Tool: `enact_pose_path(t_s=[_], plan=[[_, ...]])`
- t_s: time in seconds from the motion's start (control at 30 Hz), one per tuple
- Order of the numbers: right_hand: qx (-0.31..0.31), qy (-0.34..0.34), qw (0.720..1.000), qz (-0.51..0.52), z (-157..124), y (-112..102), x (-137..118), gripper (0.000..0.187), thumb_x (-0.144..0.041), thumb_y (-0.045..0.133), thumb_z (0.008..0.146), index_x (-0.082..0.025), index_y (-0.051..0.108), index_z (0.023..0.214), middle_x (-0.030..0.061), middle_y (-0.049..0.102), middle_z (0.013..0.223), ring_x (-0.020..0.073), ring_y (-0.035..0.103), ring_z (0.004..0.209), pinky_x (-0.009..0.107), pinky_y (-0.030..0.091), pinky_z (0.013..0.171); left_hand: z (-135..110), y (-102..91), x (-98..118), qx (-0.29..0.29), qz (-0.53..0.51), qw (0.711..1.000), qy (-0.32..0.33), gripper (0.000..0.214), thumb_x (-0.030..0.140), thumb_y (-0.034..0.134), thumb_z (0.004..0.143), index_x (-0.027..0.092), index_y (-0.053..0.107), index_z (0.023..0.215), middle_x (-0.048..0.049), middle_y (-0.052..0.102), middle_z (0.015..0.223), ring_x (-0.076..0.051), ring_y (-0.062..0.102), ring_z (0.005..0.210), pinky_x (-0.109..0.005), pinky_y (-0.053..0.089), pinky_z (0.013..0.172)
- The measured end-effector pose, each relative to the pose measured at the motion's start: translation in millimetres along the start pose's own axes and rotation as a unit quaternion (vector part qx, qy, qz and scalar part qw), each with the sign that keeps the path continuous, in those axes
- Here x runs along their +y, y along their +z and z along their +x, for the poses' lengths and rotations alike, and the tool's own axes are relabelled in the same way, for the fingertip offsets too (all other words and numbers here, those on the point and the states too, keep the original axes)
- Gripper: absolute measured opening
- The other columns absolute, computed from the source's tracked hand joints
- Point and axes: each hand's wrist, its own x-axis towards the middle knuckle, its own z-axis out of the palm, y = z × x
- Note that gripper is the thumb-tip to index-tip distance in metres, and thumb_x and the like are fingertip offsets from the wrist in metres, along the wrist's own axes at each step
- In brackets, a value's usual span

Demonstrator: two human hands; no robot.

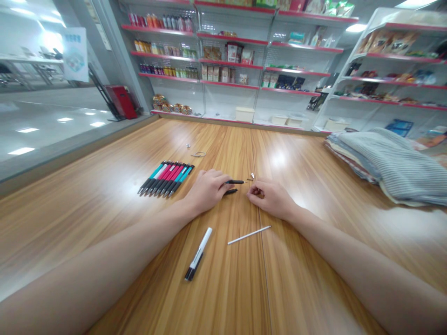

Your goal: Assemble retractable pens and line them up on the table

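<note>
My left hand is closed around a pen, whose black grip points right with a thin tip showing at its end. A second black pen part sticks out below the same fingers. Just to the right, my right hand has its fingers curled into a pinch; whatever they hold is too small to make out. Small silvery pen parts lie beside its fingertips. Nearer to me, a white pen refill lies slanted on the table, and left of it rests a white and black pen.
Left of my hands lies a row of several pens in teal, white and pink. Beyond are a thin looped strip and a tiny shiny piece. Folded cloths are piled at the right. Stocked shelves stand behind the wooden table.
</note>
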Motion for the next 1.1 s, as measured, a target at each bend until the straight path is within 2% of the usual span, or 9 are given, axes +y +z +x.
enact_pose_path(t_s=[0.47,0.67,0.8,1.1], plan=[[0.003,-0.021,1.000,0.015,-0.3,1.0,-0.9,0.007,-0.026,0.059,0.084,-0.020,0.062,0.082,0.0017,0.061,0.080,0.0130,0.056,0.072,0.024,0.042,0.065,-0.4,1.0,-0.5,-0.012,0.012,1.000,0.006,0.021,0.033,0.051,0.091,0.022,0.068,0.096,-0.0065,0.066,0.089,-0.022,0.056,0.092,-0.035,0.038,0.082],[0.063,-0.008,0.997,0.032,1.7,-1.0,-3.4,0.010,-0.028,0.060,0.085,-0.019,0.065,0.087,-0.0004,0.062,0.071,0.0116,0.053,0.062,0.024,0.041,0.061,-0.6,-0.7,0.2,-0.016,0.030,0.999,0.009,0.021,0.034,0.051,0.091,0.022,0.067,0.095,-0.0066,0.066,0.087,-0.022,0.056,0.091,-0.035,0.037,0.082],[0.107,-0.025,0.993,0.038,1.6,-4.9,-8.3,0.010,-0.027,0.059,0.086,-0.019,0.065,0.087,0.0011,0.064,0.074,0.0125,0.055,0.065,0.025,0.043,0.064,-0.1,-1.4,0.8,-0.018,0.034,0.999,0.011,0.020,0.033,0.051,0.091,0.022,0.067,0.094,-0.0061,0.066,0.088,-0.022,0.056,0.091,-0.035,0.037,0.082],[0.117,-0.059,0.990,0.047,0.4,-6.0,-11.2,0.015,-0.031,0.056,0.090,-0.020,0.066,0.090,0.0034,0.065,0.078,0.0140,0.056,0.069,0.027,0.045,0.066,-0.4,0.0,4.4,-0.013,0.053,0.998,0.032,0.024,0.038,0.049,0.092,0.021,0.066,0.092,-0.0064,0.065,0.086,-0.022,0.055,0.090,-0.035,0.035,0.080]])
